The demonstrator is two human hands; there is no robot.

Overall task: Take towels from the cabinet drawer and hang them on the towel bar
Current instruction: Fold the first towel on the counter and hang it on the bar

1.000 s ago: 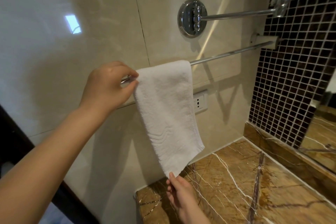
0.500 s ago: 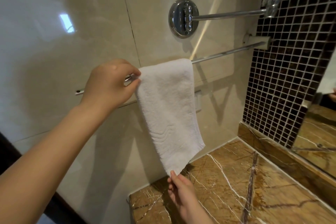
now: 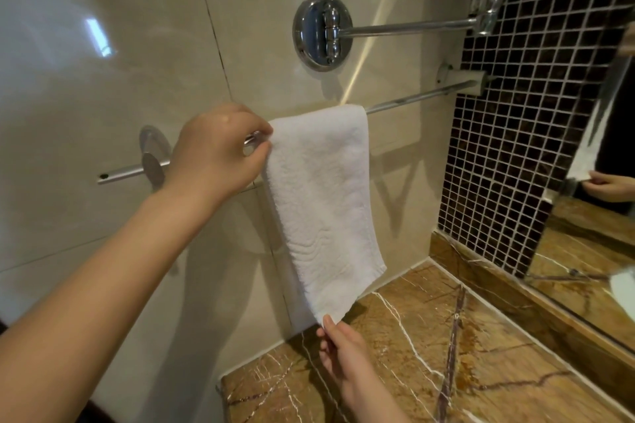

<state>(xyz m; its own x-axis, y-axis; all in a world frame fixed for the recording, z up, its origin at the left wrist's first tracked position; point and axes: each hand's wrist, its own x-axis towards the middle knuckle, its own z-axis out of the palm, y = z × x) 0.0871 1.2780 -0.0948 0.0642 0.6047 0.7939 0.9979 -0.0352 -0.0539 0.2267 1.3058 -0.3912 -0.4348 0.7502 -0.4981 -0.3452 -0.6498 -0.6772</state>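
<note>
Towel [image 3: 323, 189]: white terry cloth with a wavy woven pattern. It is draped over the towel bar [image 3: 419, 98] and hangs in front of the wall [image 3: 103, 62]. The top fold sits on the bar's left half. The hanging length slants down toward the right, and its lowest corner ends just above the counter [image 3: 498, 371].

Left grip [image 3: 216, 151]: raised to bar height with the fingers curled. Thumb and fingertips pinch the towel's upper left edge right at the bar. The bar passes behind this hand and comes out again to its left, beside a round chrome bracket [image 3: 153, 161].

Right grip [image 3: 343, 350]: low, over the counter, reaching upward. It pinches the towel's lowest corner. The contact is small, and how many fingers lie behind the cloth cannot be told.

Towel bar: a slim metal rod running along the wall. Its right end enters a pale bracket [image 3: 460, 77] near the corner of the room.

Surroundings: the wall is glossy cream tile. Above the bar, a round chrome mount [image 3: 321, 31] carries a swing arm [image 3: 412, 27] reaching right. The adjoining wall is dark mosaic tile [image 3: 515, 130]. A mirror [image 3: 591, 268] at the far right reflects the counter and a hand. The counter is brown marble with white veins.
</note>
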